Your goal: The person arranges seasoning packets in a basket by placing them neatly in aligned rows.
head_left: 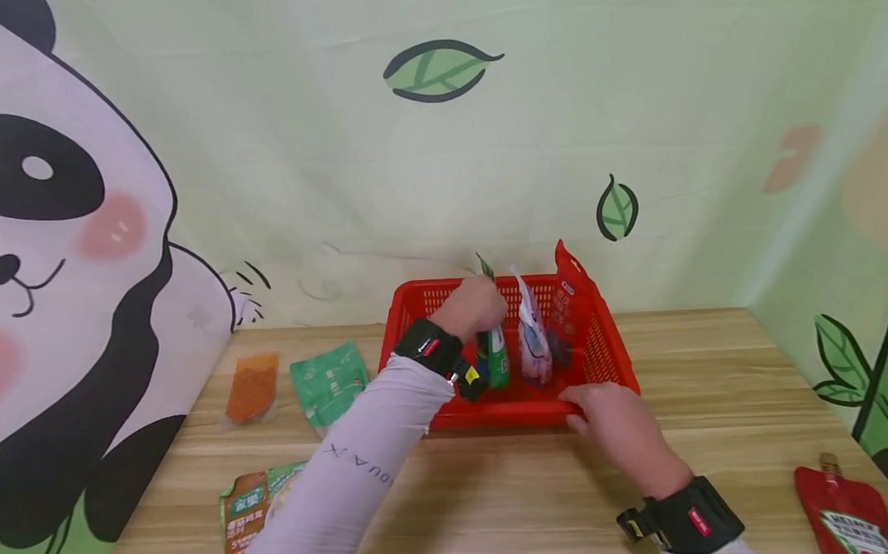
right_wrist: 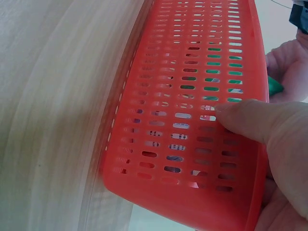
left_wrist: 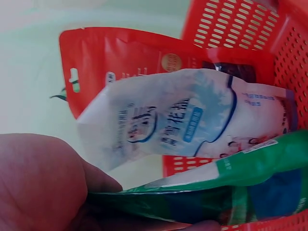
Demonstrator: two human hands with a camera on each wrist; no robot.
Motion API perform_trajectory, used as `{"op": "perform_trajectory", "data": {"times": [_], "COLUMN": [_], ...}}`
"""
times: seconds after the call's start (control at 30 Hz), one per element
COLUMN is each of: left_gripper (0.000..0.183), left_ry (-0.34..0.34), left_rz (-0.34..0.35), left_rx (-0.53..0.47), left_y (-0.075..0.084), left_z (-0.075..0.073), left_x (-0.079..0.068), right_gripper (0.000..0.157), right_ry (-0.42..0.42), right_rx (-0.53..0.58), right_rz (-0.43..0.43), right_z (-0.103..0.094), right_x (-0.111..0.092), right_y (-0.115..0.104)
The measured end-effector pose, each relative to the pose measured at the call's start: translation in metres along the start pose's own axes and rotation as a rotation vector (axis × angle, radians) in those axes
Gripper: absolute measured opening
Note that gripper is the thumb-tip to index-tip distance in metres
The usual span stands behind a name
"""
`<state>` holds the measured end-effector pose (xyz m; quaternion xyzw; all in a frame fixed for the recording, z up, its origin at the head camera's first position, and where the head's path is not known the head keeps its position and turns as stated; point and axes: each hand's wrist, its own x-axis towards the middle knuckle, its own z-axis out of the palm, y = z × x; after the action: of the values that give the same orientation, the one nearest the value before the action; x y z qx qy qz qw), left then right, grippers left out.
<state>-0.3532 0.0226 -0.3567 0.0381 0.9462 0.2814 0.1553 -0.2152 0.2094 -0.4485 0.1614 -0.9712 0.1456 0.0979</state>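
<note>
My left hand (head_left: 476, 305) is inside the red plastic basket (head_left: 505, 413), pinching the top of a green packet (head_left: 498, 358) that stands upright. In the left wrist view the green packet (left_wrist: 260, 166) runs from my thumb and fingers down into the basket. Beside it leans a white bag with blue print (head_left: 534, 339), and past that a red pouch (head_left: 571, 303) against the right side. My right hand (head_left: 619, 425) grips the basket's front rim near the right corner. Its thumb (right_wrist: 240, 118) presses the slotted outer wall, with the other fingers over the rim, partly hidden.
On the wooden table, left of the basket, lie an orange-brown packet (head_left: 253, 387) and a green pouch (head_left: 329, 381). A brown and green packet (head_left: 251, 504) is partly under my left forearm. A red Heinz ketchup pouch (head_left: 853, 526) lies at the far right. A printed cloth backdrop (head_left: 309, 139) stands behind.
</note>
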Motion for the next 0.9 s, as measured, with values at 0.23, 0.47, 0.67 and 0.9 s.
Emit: {"op": "perform_trajectory", "data": {"times": [0.23, 0.47, 0.67, 0.9], "left_gripper": [0.025, 0.02, 0.018, 0.019], "left_ry": [0.007, 0.061, 0.083, 0.112], "left_rz": [-0.038, -0.055, -0.038, 0.049], "left_rx": [-0.054, -0.081, -0.152, -0.119], "left_y": [0.002, -0.003, -0.008, -0.01], "left_z": [0.011, 0.025, 0.034, 0.044], "left_x": [0.015, 0.027, 0.028, 0.025], "right_gripper": [0.036, 0.035, 0.035, 0.038], "right_ry": [-0.006, 0.01, 0.016, 0.016], "right_rx": [0.013, 0.011, 0.02, 0.033], "right_rz": [0.014, -0.009, -0.003, 0.014], "right_z": [0.001, 0.002, 0.005, 0.005], "right_x": [0.0, -0.001, -0.001, -0.002], "right_y": [0.002, 0.002, 0.004, 0.003]}}
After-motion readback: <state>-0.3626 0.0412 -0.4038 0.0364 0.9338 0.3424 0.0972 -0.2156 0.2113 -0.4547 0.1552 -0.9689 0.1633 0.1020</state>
